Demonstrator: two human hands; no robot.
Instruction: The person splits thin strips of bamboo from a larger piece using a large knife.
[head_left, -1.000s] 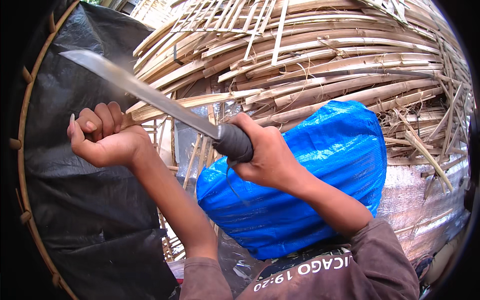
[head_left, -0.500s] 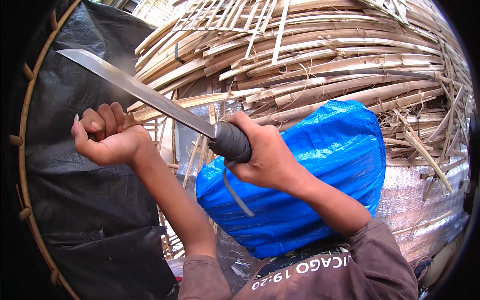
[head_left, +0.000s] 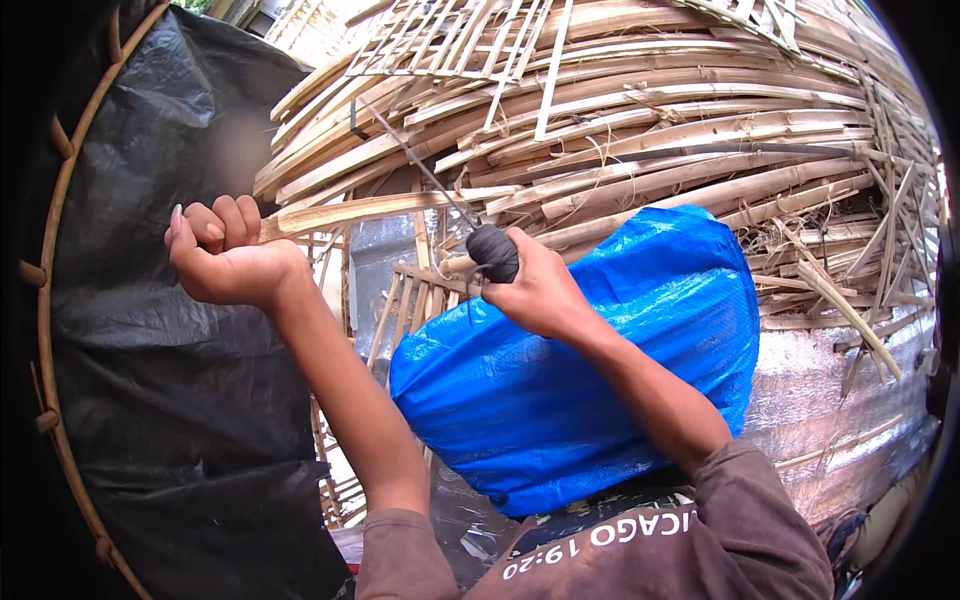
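Observation:
My left hand (head_left: 238, 262) is closed, fingers curled up, around the near end of a split bamboo strip (head_left: 365, 208). The strip slants away to the right over the edge of the bamboo pile. My right hand (head_left: 545, 288) grips the black-wrapped handle of a machete (head_left: 493, 252). Its blade shows almost edge-on as a thin line, pointing up and left across the strip's far part. Whether the blade touches the strip I cannot tell. A blue plastic sheet (head_left: 600, 390) covers my lap beneath the right forearm.
Long split bamboo strips (head_left: 680, 135) lie piled ahead and to the right. A bamboo lattice (head_left: 445, 45) rests on top at the back. Black plastic sheeting (head_left: 180, 400) hangs at the left beside a curved pole (head_left: 45, 250). Silvery sheeting (head_left: 815, 400) spreads at the right.
The machete has swung from pointing far left, with its flat showing, to pointing up and away edge-on. My right hand turned and shifted slightly right; the left hand moved slightly right and up.

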